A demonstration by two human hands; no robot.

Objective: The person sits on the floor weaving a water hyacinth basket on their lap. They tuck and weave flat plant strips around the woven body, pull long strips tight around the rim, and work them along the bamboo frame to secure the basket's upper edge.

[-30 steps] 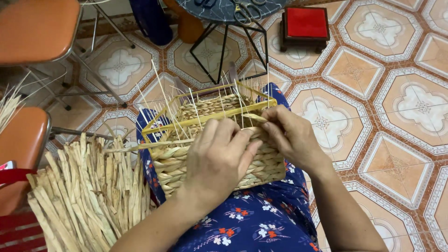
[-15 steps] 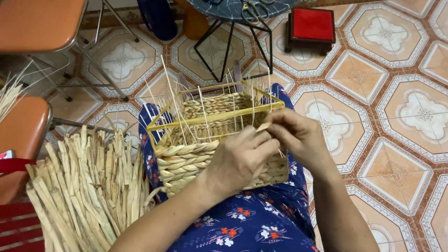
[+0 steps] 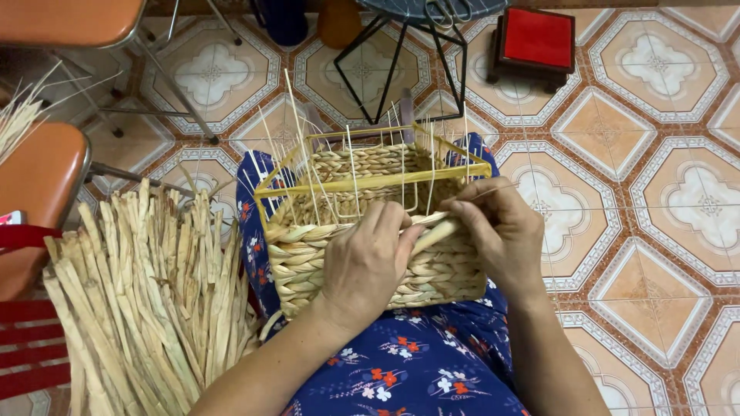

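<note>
A half-woven straw basket [image 3: 304, 258] rests on my lap, built around a yellow wire frame [image 3: 385, 183] with thin upright stakes sticking up. My left hand [image 3: 366, 262] presses on the near wall of the basket, fingers curled over the top woven row. My right hand [image 3: 501, 227] pinches a thick pale straw strand [image 3: 433, 233] at the near right corner, and the strand runs between both hands along the rim.
A bundle of dried straw strips [image 3: 146, 285] stands at my left. Orange chairs [image 3: 38, 185] sit further left. A black metal table stand [image 3: 408, 54] and a small red-topped stool [image 3: 536, 38] stand beyond the basket on the patterned tile floor.
My left hand slid from the top of the frame down onto the near wall. The right hand has stayed at the corner with the strand while the basket tilted toward me.
</note>
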